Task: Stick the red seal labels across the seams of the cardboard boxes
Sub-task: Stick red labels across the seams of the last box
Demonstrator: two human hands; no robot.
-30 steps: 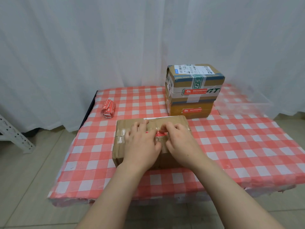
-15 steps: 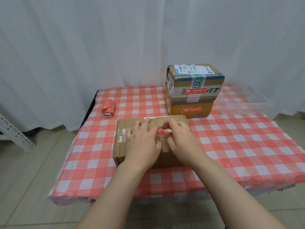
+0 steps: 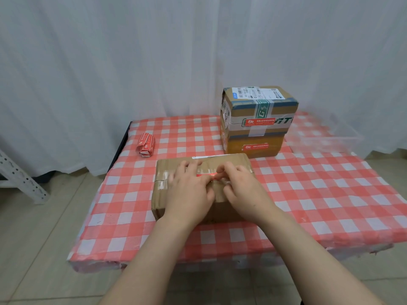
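Note:
A flat cardboard box [image 3: 164, 172] lies at the table's near middle, clear tape along its top seam. A red seal label [image 3: 206, 175] lies across that seam, mostly covered by fingers. My left hand [image 3: 189, 192] rests flat on the box top, thumb on the label's left part. My right hand [image 3: 242, 190] has its fingers curled, fingertips pressing the label's right end. A roll of red seal labels [image 3: 146, 144] sits at the back left of the table.
Two stacked cardboard boxes [image 3: 257, 119], each with a red label on its front, stand just behind the flat box. A clear plastic bin [image 3: 326, 137] is at the back right. The red checked tablecloth [image 3: 319, 194] covers the table. A metal rack leg [image 3: 19, 177] stands on the floor at left.
Both hands stay on the box top. The fingertips have shifted slightly along the red label, closing in toward each other.

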